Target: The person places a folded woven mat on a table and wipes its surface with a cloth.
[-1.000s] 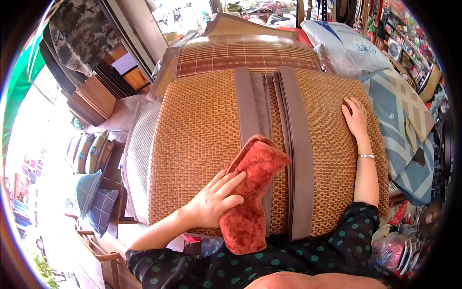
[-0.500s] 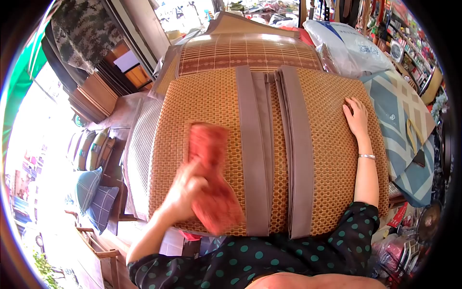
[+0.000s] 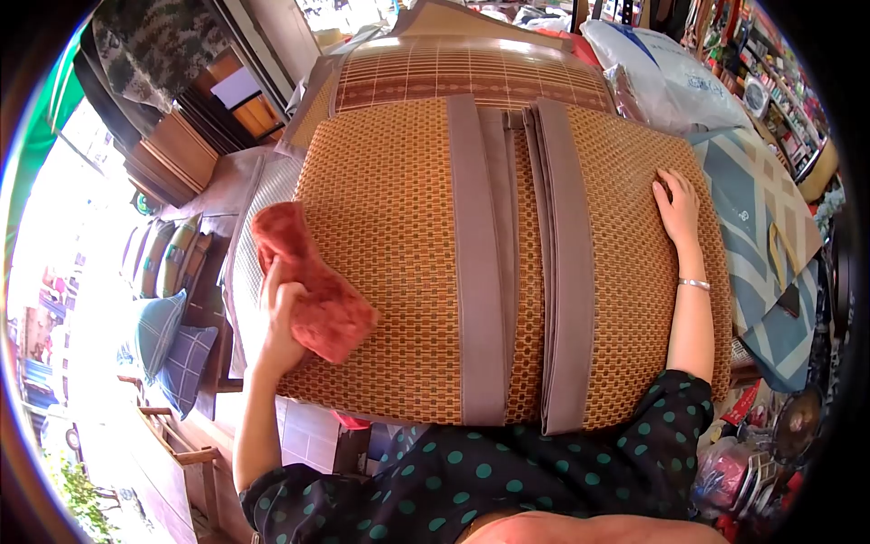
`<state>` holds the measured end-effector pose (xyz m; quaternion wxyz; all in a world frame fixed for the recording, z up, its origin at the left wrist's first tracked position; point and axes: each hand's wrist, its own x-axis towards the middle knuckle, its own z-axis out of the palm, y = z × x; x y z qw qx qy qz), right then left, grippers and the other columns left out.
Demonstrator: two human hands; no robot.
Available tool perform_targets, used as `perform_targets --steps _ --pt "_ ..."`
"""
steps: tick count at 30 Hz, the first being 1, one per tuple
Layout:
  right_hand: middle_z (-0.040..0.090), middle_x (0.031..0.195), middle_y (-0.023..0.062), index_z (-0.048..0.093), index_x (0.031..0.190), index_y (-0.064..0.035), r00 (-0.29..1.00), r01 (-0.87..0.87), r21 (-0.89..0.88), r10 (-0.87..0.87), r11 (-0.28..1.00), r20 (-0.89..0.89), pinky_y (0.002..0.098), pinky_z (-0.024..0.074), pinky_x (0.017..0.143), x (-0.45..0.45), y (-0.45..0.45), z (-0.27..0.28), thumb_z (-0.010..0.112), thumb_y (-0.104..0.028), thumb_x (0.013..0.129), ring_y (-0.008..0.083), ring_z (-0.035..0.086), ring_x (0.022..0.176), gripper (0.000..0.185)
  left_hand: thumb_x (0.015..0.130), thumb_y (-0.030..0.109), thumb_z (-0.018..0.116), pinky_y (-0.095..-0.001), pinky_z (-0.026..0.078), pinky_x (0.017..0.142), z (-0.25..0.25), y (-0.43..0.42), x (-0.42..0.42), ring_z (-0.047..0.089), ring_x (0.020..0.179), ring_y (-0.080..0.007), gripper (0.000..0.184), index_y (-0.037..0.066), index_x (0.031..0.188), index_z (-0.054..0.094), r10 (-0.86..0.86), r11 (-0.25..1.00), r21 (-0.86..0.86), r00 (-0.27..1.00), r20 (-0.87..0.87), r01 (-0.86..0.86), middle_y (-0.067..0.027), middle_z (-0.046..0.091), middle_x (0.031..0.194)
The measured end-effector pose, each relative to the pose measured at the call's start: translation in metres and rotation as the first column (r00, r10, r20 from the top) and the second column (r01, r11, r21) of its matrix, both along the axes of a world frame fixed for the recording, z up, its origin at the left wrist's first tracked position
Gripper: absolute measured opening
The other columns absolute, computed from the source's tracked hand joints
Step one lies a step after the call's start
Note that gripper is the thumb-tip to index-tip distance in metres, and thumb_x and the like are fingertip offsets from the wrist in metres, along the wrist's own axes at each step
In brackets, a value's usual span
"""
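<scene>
A folded woven mat (image 3: 390, 236) in golden brown lies before me, its grey cloth borders (image 3: 480, 272) running down the middle. My left hand (image 3: 283, 317) is closed on a red cloth (image 3: 331, 304), over the mat's left edge. The cloth is bunched in the grip, with one end above the fingers and a wider end hanging to the right. On the mat's right side my right hand (image 3: 678, 208) rests flat, fingers stretched out and holding nothing. A silver bracelet (image 3: 694, 284) circles that wrist.
Behind the mat lies another slatted mat (image 3: 471, 82). A white plastic-wrapped package (image 3: 671, 77) sits at the back right, and blue-grey patterned fabric (image 3: 761, 227) hangs along the right side. Cushions (image 3: 188, 367) stand to the left, near a wooden frame (image 3: 195, 458).
My left hand has swung left with the red cloth, from the mat's left half to its left edge. My right hand stays on the mat; the view has shifted slightly.
</scene>
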<state>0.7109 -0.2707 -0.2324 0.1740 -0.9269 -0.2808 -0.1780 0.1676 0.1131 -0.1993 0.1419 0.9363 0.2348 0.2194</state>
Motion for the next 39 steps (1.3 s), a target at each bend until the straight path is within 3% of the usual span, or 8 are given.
perform_targets --steps 6,9,18,23,26,30,36,39 --pt "0.048 0.144 0.0111 0.058 0.132 -0.0148 0.999 -0.04 0.032 0.039 0.999 0.018 0.047 0.0232 0.115 0.007 -0.002 -0.004 0.049 -0.045 0.098 0.0306 0.037 0.137 0.047 0.067 0.016 0.076 -0.0573 0.026 0.114 0.025 -0.095 0.048 0.034 0.137 -0.0471 0.046 0.008 0.108 0.056 -0.596 0.803 -0.076 0.795 -0.108 0.592 -0.0286 0.036 0.146" --pt "0.048 0.144 0.011 0.059 0.131 -0.0145 0.999 -0.038 0.029 0.037 0.999 0.015 0.0465 0.0232 0.115 0.007 -0.002 -0.004 0.05 -0.045 0.097 0.0306 0.037 0.137 0.046 0.067 0.015 0.076 -0.0568 0.026 0.114 0.014 -0.075 0.061 0.037 0.135 -0.0465 0.045 0.008 0.107 0.056 -0.651 0.756 0.011 0.753 -0.1 0.655 -0.0258 0.038 0.146" --pt "0.048 0.144 0.0114 0.059 0.131 -0.0145 0.999 -0.042 0.022 0.042 0.999 0.004 0.0461 0.0232 0.115 0.009 -0.003 -0.004 0.05 -0.043 0.097 0.0306 0.038 0.137 0.045 0.068 0.013 0.076 -0.0545 0.031 0.113 0.017 0.025 0.109 0.038 0.133 -0.047 0.051 0.008 0.114 0.055 -0.175 0.973 0.131 0.98 -0.098 0.187 -0.0262 0.036 0.147" --pt "0.049 0.143 0.0124 0.06 0.13 -0.0138 0.999 -0.036 0.033 0.035 0.999 0.011 0.0457 0.024 0.114 0.004 -0.001 -0.001 0.051 -0.042 0.097 0.03 0.039 0.136 0.044 0.064 0.008 0.075 -0.0572 0.025 0.114 0.024 -0.077 0.138 0.038 0.134 -0.0457 0.051 0.007 0.111 0.055 -0.719 0.693 0.054 0.694 -0.017 0.719 -0.0295 0.036 0.143" --pt "0.05 0.142 0.0126 0.061 0.129 -0.0133 0.999 -0.036 0.047 0.035 0.998 0.021 0.0452 0.0242 0.114 0.005 -0.002 -0.003 0.052 -0.042 0.097 0.0297 0.039 0.136 0.044 0.064 0.019 0.079 -0.0592 0.032 0.108 0.026 -0.096 0.143 0.041 0.131 -0.0459 0.053 0.011 0.109 0.052 -0.823 0.56 0.094 0.565 -0.048 0.823 -0.0263 0.036 0.145" --pt "0.049 0.143 0.0112 0.06 0.13 -0.014 0.999 -0.032 0.053 0.032 0.998 0.002 0.0452 0.0238 0.114 0.002 -0.002 -0.002 0.052 -0.042 0.097 0.0296 0.039 0.136 0.044 0.068 0.017 0.076 -0.0519 0.038 0.105 0.011 -0.031 0.177 0.045 0.128 -0.0409 0.043 0.009 0.106 0.056 -0.718 0.695 0.124 0.693 0.067 0.708 -0.0222 0.045 0.138" --pt "0.047 0.145 0.0106 0.058 0.132 -0.0145 0.999 -0.001 0.032 0.002 1.0 -0.033 0.0454 0.0212 0.116 -0.001 0.0 -0.001 0.051 -0.044 0.097 0.0294 0.035 0.139 0.046 0.07 0.014 0.075 -0.0499 0.034 0.111 -0.014 0.069 0.222 0.039 0.134 -0.042 0.055 0.008 0.121 0.054 -0.151 0.973 0.181 0.988 0.016 0.146 -0.0243 0.038 0.146" --pt "0.047 0.145 0.0107 0.058 0.132 -0.0143 0.999 0.001 0.032 0.0 0.999 -0.035 0.0457 0.0206 0.116 -0.001 0.0 0.001 0.051 -0.044 0.097 0.0293 0.035 0.139 0.046 0.071 0.014 0.074 -0.051 0.035 0.111 -0.001 0.014 0.229 0.041 0.131 -0.0451 0.053 0.008 0.12 0.055 -0.365 0.92 0.144 0.931 -0.023 0.364 -0.0267 0.037 0.146"
